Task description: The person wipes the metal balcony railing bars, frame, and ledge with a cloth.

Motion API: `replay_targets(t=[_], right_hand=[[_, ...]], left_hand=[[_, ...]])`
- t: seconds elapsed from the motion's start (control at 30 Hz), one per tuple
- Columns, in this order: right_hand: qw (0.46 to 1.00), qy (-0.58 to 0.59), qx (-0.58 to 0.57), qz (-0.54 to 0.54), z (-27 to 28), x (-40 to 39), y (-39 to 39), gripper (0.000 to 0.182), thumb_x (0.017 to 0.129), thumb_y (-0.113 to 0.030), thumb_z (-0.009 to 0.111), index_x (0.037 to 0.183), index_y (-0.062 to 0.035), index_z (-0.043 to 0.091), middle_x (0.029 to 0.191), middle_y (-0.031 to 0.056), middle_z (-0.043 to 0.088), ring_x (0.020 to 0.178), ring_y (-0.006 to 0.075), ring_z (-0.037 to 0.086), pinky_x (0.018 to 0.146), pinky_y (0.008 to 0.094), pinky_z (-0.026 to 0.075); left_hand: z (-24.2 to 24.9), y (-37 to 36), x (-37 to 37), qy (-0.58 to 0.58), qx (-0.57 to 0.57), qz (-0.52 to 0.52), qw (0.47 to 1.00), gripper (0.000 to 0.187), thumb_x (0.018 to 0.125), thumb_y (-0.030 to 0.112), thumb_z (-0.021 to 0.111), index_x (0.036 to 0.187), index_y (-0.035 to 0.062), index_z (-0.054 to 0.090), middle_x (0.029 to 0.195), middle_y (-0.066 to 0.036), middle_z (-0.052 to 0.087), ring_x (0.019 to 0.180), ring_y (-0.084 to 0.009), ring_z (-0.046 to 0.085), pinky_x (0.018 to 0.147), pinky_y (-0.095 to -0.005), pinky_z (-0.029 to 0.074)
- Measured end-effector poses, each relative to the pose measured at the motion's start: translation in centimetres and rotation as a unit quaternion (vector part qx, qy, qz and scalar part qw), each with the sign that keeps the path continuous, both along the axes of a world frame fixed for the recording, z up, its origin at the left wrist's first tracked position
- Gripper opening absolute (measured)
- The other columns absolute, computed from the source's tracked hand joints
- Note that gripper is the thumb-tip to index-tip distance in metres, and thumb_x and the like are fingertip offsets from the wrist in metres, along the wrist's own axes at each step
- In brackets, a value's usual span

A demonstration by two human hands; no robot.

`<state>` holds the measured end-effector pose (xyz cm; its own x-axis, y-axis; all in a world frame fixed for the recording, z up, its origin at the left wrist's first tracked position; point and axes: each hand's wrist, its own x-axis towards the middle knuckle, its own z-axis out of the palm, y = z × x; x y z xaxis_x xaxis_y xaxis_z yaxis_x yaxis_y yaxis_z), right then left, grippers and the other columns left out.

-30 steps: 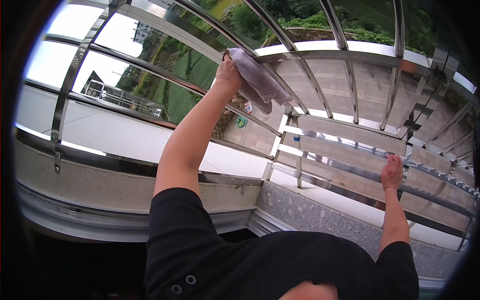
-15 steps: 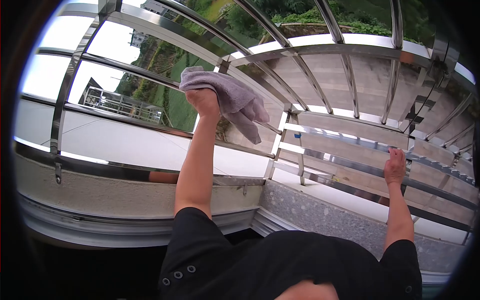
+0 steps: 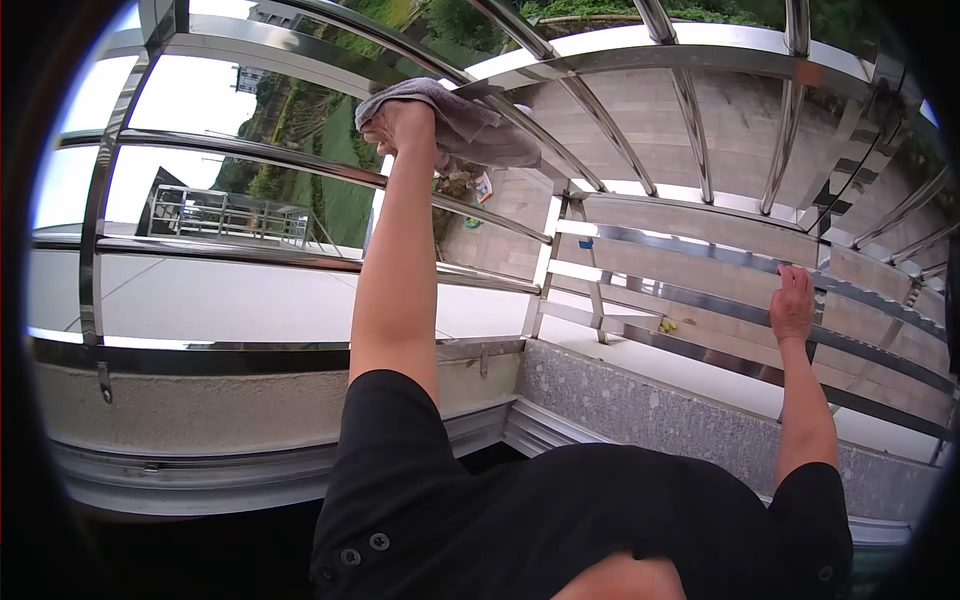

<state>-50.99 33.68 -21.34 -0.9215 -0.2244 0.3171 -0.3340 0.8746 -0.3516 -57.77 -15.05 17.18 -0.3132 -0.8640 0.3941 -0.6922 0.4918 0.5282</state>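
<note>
A greyish-purple cloth (image 3: pixel 480 135) is bunched in my left hand (image 3: pixel 405 126), which is raised against the metal railing near its corner post. The cloth drapes to the right, over the junction of the bars, and covers part of them. My left fingers curl around its near edge. Over on the right, my right hand (image 3: pixel 792 303) grips a flat metal rail (image 3: pixel 690 250), its fingers hooked over the top edge. Both arms are stretched out in front of me.
Shiny round bars (image 3: pixel 240 150) run along the left side. Below the railing lie a concrete ledge (image 3: pixel 230 410), a grey speckled stone sill (image 3: pixel 640 390) and a metal window track (image 3: pixel 200 490). Beyond and far below are tiled paving (image 3: pixel 650 140) and greenery (image 3: pixel 340 190).
My left hand has moved up with the cloth, from the side bars to the upper rail near the corner. My right hand stays on its rail. The view has shifted slightly.
</note>
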Motion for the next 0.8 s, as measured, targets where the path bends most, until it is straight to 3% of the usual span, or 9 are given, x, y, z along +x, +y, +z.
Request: replay_targets(t=[0.13,0.37,0.43,0.53,0.57,0.6,0.63,0.67,0.8], right_hand=[[1.000,-0.015,0.003,0.010,0.3,-0.1,0.1,0.039,0.073,-0.001,0.056,0.112,-0.0087,0.056,0.109,0.0064,0.052,0.112,0.0258,0.048,0.096,0.0379,0.043],[0.999,-0.037,-0.002,-0.004,0.4,0.0,-0.1,0.039,0.074,-0.001,0.055,0.112,-0.0093,0.056,0.111,0.0066,0.052,0.115,0.0263,0.047,0.097,0.0378,0.043],[0.999,-0.038,-0.002,-0.007,0.4,0.0,0.0,0.039,0.074,-0.001,0.054,0.112,-0.0092,0.056,0.111,0.0067,0.052,0.115,0.0266,0.047,0.097,0.0379,0.043],[1.000,-0.024,-0.005,-0.005,0.1,0.0,0.1,0.039,0.073,0.000,0.054,0.111,-0.0088,0.056,0.110,0.0069,0.052,0.114,0.0268,0.047,0.097,0.0380,0.043],[1.000,-0.027,-0.010,-0.007,0.1,0.0,0.1,0.039,0.073,0.000,0.054,0.111,-0.0085,0.056,0.110,0.0071,0.052,0.114,0.0270,0.047,0.097,0.0382,0.043],[0.999,-0.030,-0.013,-0.007,0.1,0.0,0.1,0.039,0.073,0.000,0.054,0.111,-0.0083,0.056,0.110,0.0072,0.052,0.114,0.0271,0.047,0.097,0.0384,0.043],[0.999,-0.033,-0.015,-0.006,0.0,-0.1,0.1,0.039,0.072,0.000,0.054,0.111,-0.0080,0.056,0.109,0.0074,0.052,0.114,0.0273,0.047,0.097,0.0385,0.043],[1.000,-0.027,-0.013,-0.007,-0.4,-0.1,0.1,0.039,0.072,0.000,0.054,0.110,-0.0079,0.056,0.109,0.0075,0.052,0.114,0.0275,0.047,0.097,0.0386,0.043],[1.000,-0.025,-0.010,-0.002,0.2,0.0,0.0,0.039,0.072,0.001,0.054,0.110,-0.0072,0.056,0.109,0.0081,0.052,0.113,0.0285,0.047,0.097,0.0388,0.042]], left_hand=[[-0.1,-2.7,0.2,-0.086,-0.225,-0.118,0.963,0.053,0.075,0.036,0.067,0.107,-0.0054,0.062,0.117,-0.024,0.057,0.112,-0.0371,0.052,0.096,-0.0448,0.043],[1.5,-1.7,3.3,-0.146,-0.144,-0.210,0.956,0.042,0.076,0.028,0.066,0.105,-0.0015,0.064,0.108,-0.020,0.063,0.104,-0.0398,0.058,0.092,-0.0432,0.046],[-3.4,-6.3,4.3,-0.223,-0.442,-0.199,0.846,0.040,0.076,0.022,0.066,0.111,0.0038,0.063,0.110,-0.018,0.062,0.107,-0.0371,0.055,0.097,-0.0422,0.040],[-6.7,-1.5,6.2,-0.050,-0.377,-0.250,0.890,0.036,0.081,0.027,0.062,0.111,0.0085,0.062,0.115,-0.014,0.060,0.109,-0.0348,0.052,0.097,-0.0413,0.039],[-8.6,-1.2,6.4,0.040,-0.354,-0.308,0.882,0.033,0.085,0.030,0.057,0.111,0.0096,0.061,0.114,-0.012,0.060,0.106,-0.0333,0.054,0.097,-0.0431,0.041],[-9.8,0.9,6.5,0.236,-0.139,-0.329,0.904,0.034,0.087,0.032,0.054,0.112,0.0102,0.060,0.113,-0.012,0.060,0.105,-0.0323,0.054,0.096,-0.0440,0.041],[-10.9,3.4,6.5,0.411,0.090,-0.322,0.848,0.035,0.089,0.034,0.050,0.113,0.0108,0.058,0.113,-0.011,0.059,0.104,-0.0313,0.054,0.096,-0.0449,0.042],[-11.7,4.5,6.4,0.551,0.311,-0.285,0.720,0.036,0.092,0.037,0.047,0.114,0.0113,0.057,0.113,-0.011,0.059,0.104,-0.0303,0.055,0.095,-0.0458,0.043],[-14.0,-1.8,5.8,0.469,0.545,-0.379,0.583,0.039,0.095,0.041,0.037,0.117,0.0155,0.056,0.121,-0.007,0.058,0.111,-0.0246,0.054,0.095,-0.0430,0.045]])
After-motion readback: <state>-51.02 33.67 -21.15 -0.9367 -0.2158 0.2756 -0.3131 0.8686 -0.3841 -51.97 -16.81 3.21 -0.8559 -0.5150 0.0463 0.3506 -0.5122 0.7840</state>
